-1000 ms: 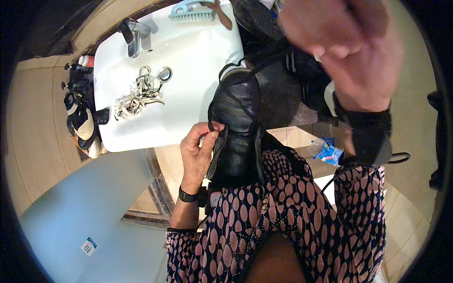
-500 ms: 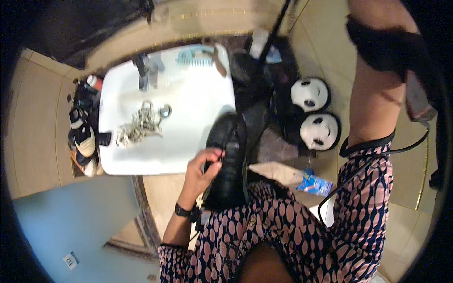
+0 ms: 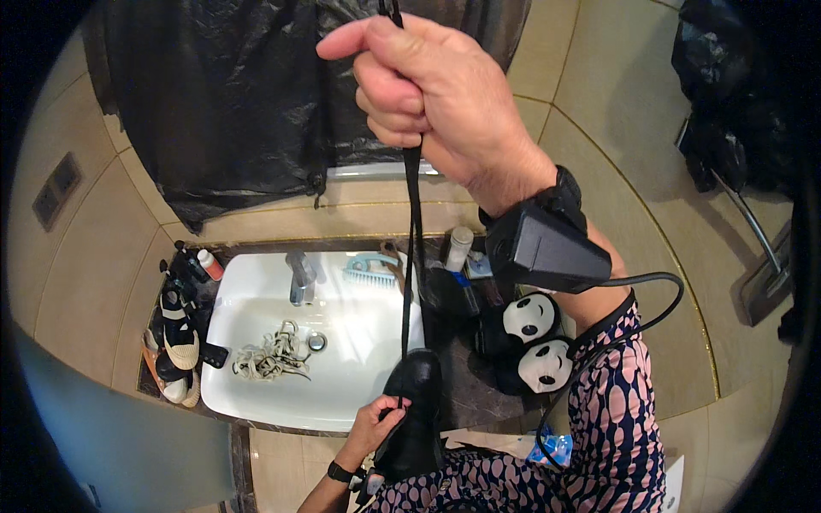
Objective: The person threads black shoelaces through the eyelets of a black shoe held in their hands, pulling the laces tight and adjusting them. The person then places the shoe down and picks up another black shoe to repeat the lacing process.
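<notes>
A black leather shoe (image 3: 421,427) stands toe away from me at the right front edge of the white sink. My left hand (image 3: 374,427) pinches at its upper, where a black shoelace (image 3: 409,282) comes out between the fingertips. The lace runs taut up to my right hand (image 3: 419,85), raised high at the top of the picture with its fingers curled round it. Strands of the lace also show above that fist. The shoe's heel end is hidden against my patterned clothing.
In the sink (image 3: 256,410) lie a tangle of pale laces (image 3: 274,355) and a blue brush (image 3: 370,270) near the tap (image 3: 301,278). Black-and-white sneakers (image 3: 177,329) sit left of it, panda-faced slippers (image 3: 530,316) right. A cable (image 3: 671,278) loops from my right wrist device (image 3: 547,244).
My right hand, out at the far right before, is now at the top centre with the lace stretched upward. My left hand stays at the shoe. The view has tilted up.
</notes>
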The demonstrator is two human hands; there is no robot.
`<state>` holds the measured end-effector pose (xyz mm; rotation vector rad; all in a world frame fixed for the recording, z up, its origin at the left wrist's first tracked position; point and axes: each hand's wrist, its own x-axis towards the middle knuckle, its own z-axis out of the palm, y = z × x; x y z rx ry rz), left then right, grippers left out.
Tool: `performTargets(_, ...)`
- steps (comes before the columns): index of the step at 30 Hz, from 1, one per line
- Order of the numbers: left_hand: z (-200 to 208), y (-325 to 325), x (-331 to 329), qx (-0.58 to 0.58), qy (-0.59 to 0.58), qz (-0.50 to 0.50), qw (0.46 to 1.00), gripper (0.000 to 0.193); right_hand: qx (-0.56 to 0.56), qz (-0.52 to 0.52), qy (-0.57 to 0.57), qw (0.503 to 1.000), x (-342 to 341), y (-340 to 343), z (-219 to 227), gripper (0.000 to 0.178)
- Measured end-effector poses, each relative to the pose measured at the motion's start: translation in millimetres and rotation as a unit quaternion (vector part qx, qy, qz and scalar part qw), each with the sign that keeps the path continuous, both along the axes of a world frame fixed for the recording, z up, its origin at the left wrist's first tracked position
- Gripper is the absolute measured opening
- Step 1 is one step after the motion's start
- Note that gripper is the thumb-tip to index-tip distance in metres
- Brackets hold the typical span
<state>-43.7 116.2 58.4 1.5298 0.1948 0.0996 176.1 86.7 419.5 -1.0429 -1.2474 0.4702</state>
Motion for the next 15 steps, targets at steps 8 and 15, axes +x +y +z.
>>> performTargets(8,3,-4,-5,0.118,-0.117,0.067,0.984,0.008,-0.013,-0.039,0.016,0.999,-4,2,-16,0.025)
performTargets(15,5,-12,-7,0.087,-0.132,0.076,0.984,0.003,-0.059,-0.057,-0.019,0.996,2,-3,-28,0.031)
